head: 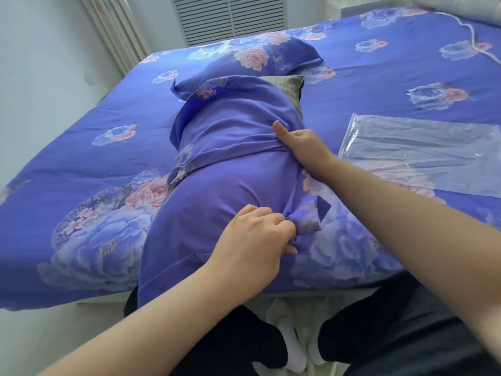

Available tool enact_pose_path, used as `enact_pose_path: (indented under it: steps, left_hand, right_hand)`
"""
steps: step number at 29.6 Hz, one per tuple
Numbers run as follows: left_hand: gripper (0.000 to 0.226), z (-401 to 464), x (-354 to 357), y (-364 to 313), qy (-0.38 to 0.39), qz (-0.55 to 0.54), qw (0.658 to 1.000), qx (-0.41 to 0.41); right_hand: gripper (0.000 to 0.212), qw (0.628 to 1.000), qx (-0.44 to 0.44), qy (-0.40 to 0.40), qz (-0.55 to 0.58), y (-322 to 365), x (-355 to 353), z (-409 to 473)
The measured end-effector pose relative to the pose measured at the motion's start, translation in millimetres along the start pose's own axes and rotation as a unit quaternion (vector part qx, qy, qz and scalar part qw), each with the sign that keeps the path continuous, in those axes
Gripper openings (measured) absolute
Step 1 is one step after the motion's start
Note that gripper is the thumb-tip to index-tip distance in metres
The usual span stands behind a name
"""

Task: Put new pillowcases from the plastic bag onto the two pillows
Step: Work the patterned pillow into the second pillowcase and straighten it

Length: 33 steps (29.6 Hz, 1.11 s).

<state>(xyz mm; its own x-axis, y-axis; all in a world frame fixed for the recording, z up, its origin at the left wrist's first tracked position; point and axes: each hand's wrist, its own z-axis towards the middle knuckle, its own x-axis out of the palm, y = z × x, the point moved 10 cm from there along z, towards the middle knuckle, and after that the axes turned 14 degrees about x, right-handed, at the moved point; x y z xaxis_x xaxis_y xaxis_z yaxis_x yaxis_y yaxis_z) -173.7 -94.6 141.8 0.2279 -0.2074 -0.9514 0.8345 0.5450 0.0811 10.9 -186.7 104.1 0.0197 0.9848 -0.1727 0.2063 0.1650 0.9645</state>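
A pillow lies lengthwise on the bed in front of me, mostly inside a blue-purple floral pillowcase (230, 147). Its grey far corner (291, 86) sticks out of the case. My left hand (254, 234) pinches the fabric at the near right corner of the case. My right hand (301, 143) grips a fold of the case on the pillow's right side, thumb up. Behind it lies a second pillow (257, 55) in a matching floral case. A flat clear plastic bag (423, 150) lies on the bed to the right.
The bed is covered by a blue floral duvet (81, 164). A white wall and curtain (108, 31) stand at the left, a slatted vent (230, 17) at the back. A white headboard cushion (461, 6) is at the far right. My legs and white socks (292, 346) are below.
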Motion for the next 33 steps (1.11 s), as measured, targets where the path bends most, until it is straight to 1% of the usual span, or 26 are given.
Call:
enact_pose_path:
  steps: [2, 4, 6, 8, 9, 11, 12, 13, 15, 16, 18, 19, 20, 21, 22, 23, 24, 25, 26, 27, 28, 29, 30, 31, 33]
  left_hand:
    - [0.015, 1.7, -6.2, 12.3, -0.01, 0.016, 1.0, -0.01]
    - [0.015, 6.8, -11.0, 16.1, -0.032, 0.05, 0.998, 0.007]
    - [0.014, 7.4, -12.2, 12.2, -0.061, 0.085, 0.994, 0.027]
    - [0.014, 0.9, -12.3, 5.9, -0.108, 0.111, 0.987, 0.043]
    - [0.017, -3.2, -12.5, 1.4, -0.135, 0.118, 0.983, 0.05]
    - [0.023, -9.4, -11.5, -7.0, -0.179, 0.122, 0.974, 0.072]
    - [0.024, -10.8, -9.1, -10.7, -0.189, 0.126, 0.97, 0.087]
    - [0.023, -11.3, -5.5, -14.4, -0.191, 0.132, 0.967, 0.101]
    - [0.02, -10.8, 1.8, -19.5, -0.187, 0.138, 0.965, 0.122]
    - [0.02, -10.6, 4.2, -20.7, -0.185, 0.136, 0.965, 0.125]
    - [0.019, -10.5, 7.4, -23.5, -0.187, 0.127, 0.965, 0.131]
    - [0.018, -10.7, 8.6, -26.0, -0.185, 0.122, 0.965, 0.139]
    - [0.016, -11.1, 9.1, -28.5, -0.181, 0.118, 0.965, 0.146]
    - [0.015, -12.0, 8.3, -29.7, -0.179, 0.116, 0.966, 0.149]
    - [0.016, -13.4, 5.9, -29.9, -0.182, 0.113, 0.965, 0.148]
    - [0.018, -15.6, 2.9, -29.3, -0.189, 0.108, 0.965, 0.147]
    - [0.021, -18.5, 0.7, -29.1, -0.194, 0.1, 0.965, 0.147]
    - [0.024, -22.5, 0.3, -29.4, -0.194, 0.09, 0.965, 0.15]
    - [0.026, -27.1, 1.2, -30.3, -0.191, 0.08, 0.966, 0.154]
    - [0.028, -31.2, 2.8, -30.4, -0.188, 0.071, 0.967, 0.157]
    - [0.029, -33.8, 5.5, -29.5, -0.183, 0.064, 0.968, 0.156]
    - [0.029, -35.6, 9.6, -28.4, -0.176, 0.055, 0.971, 0.153]
    - [0.028, -35.8, 13.5, -27.1, -0.169, 0.048, 0.973, 0.147]
    - [0.027, -34.2, 17.0, -24.6, -0.163, 0.046, 0.975, 0.141]
    - [0.022, -28.9, 24.8, -18.7, -0.146, 0.053, 0.979, 0.131]
  right_hand:
    - [0.061, 0.998, 0.012, -0.066, 0.003, 6.4, -9.9, 14.7]
    - [0.06, 0.994, 0.026, -0.111, 0.0, 4.9, -15.2, 24.0]
    - [0.053, 0.993, -0.001, -0.112, -0.038, 5.4, -15.7, 26.7]
    - [0.032, 0.99, -0.061, -0.089, -0.087, 12.6, -15.4, 20.3]
    - [0.026, 0.986, -0.09, -0.068, -0.12, 15.9, -14.8, 15.6]
    - [0.027, 0.974, -0.119, -0.015, -0.192, 15.0, -9.0, 8.3]
    - [0.025, 0.968, -0.111, 0.004, -0.224, 9.6, -6.1, 5.9]
    - [0.021, 0.961, -0.099, 0.003, -0.259, 3.4, -5.9, 4.2]
    - [0.016, 0.941, -0.096, -0.059, -0.32, 2.2, -13.8, 0.9]
    - [0.016, 0.935, -0.1, -0.094, -0.327, 6.5, -19.3, -1.9]
    - [0.016, 0.948, -0.095, -0.134, -0.271, 17.8, -30.6, -4.0]
    - [0.016, 0.96, -0.082, -0.145, -0.226, 23.9, -36.3, -2.7]
    - [0.017, 0.973, -0.058, -0.139, -0.177, 24.7, -38.2, 0.7]
    - [0.019, 0.988, -0.022, -0.103, -0.112, 20.6, -33.4, 5.4]
    - [0.022, 0.999, 0.02, -0.042, -0.028, 14.9, -22.3, 9.7]
    - [0.026, 0.997, 0.065, 0.025, 0.042, 10.0, -8.7, 11.5]
    - [0.029, 0.993, 0.081, 0.063, 0.054, 8.5, -0.4, 13.9]
    - [0.034, 0.996, 0.061, 0.069, 0.02, 15.1, 0.4, 18.3]
    - [0.04, 0.998, 0.002, 0.031, -0.062, 29.7, -8.8, 26.9]
    - [0.049, 0.982, -0.065, -0.043, -0.171, 48.9, -23.1, 33.1]
    - [0.055, 0.953, -0.115, -0.146, -0.24, 66.6, -45.4, 37.8]
    - [0.057, 0.933, -0.126, -0.22, -0.256, 73.4, -65.8, 41.6]
    - [0.056, 0.929, -0.132, -0.251, -0.238, 73.7, -76.1, 45.1]
    - [0.054, 0.933, -0.122, -0.246, -0.234, 68.2, -73.2, 52.0]
    - [0.05, 0.942, -0.099, -0.165, -0.274, 48.8, -42.2, 67.5]
